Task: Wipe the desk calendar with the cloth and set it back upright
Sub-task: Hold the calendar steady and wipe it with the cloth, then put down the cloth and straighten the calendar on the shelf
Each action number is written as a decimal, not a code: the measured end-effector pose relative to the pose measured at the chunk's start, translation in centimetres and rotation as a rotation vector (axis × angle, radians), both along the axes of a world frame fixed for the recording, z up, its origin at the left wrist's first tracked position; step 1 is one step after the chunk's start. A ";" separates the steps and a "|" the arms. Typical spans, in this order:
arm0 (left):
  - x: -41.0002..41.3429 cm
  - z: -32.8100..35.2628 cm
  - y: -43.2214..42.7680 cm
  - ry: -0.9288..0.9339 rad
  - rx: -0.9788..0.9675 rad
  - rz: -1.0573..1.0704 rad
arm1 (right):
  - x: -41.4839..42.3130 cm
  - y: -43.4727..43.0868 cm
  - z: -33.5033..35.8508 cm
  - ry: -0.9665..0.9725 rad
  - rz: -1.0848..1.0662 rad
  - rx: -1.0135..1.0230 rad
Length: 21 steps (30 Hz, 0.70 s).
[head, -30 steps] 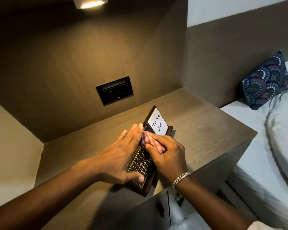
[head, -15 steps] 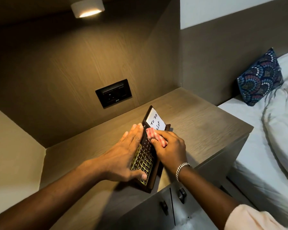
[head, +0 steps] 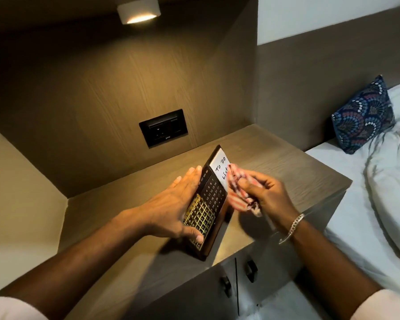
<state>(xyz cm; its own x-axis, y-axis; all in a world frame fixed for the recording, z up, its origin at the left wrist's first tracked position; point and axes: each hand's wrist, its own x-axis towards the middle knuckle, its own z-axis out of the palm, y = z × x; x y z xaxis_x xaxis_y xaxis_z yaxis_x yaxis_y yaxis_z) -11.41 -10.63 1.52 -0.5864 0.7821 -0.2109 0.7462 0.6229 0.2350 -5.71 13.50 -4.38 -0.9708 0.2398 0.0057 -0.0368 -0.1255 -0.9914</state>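
The desk calendar [head: 211, 197] is a dark board with a gold number grid and a white "To Do List" card at its far end. It is tilted up on its long edge over the wooden side table [head: 286, 167]. My left hand [head: 173, 209] grips it from the left, fingers flat along its back and thumb on the gold grid. My right hand [head: 266, 192] is closed on a crumpled red-and-white checked cloth [head: 238, 192], which touches the calendar's right edge by the white card.
A black socket plate [head: 163, 127] sits on the wood wall behind the table, under a ceiling spot lamp [head: 138, 11]. A bed with white bedding [head: 379, 192] and a blue patterned cushion [head: 363, 115] lies to the right. Cabinet doors with dark knobs [head: 251, 267] are below the table's front edge.
The calendar has been tipped up from lying flat onto its edge by my left hand. My right hand with the cloth has moved off its face to the right side.
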 end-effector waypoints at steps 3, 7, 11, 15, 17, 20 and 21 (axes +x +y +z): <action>0.1 0.0 -0.2 0.069 -0.038 0.036 | -1.3 6.0 0.0 0.089 -0.120 0.664; 1.2 -0.3 -0.8 0.100 0.017 0.152 | -3.6 13.1 -1.3 -0.001 -0.049 1.245; 3.6 -2.1 -0.7 0.124 0.164 0.396 | -4.6 16.8 -4.9 -0.175 0.134 1.566; 5.8 -3.2 0.4 0.186 0.362 0.650 | -4.8 17.3 -7.5 -0.261 0.174 1.506; 6.6 -3.6 1.2 0.228 0.476 0.761 | -4.8 17.1 -7.2 -0.293 0.220 1.512; 8.8 -4.8 2.6 0.262 0.764 0.990 | -4.7 16.7 -5.2 -0.359 0.233 1.545; 9.9 -5.5 3.1 0.263 0.873 1.084 | -4.9 16.3 -4.4 -0.302 0.178 1.536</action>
<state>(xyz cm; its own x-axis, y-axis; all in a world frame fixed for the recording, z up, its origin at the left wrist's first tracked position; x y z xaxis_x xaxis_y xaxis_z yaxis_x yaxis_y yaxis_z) -1.55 -7.53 -4.03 -0.9173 -0.2541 0.3067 0.0806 0.6356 0.7678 -10.58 29.82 -8.80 -0.9951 0.0743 -0.0648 0.0827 0.9868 -0.1393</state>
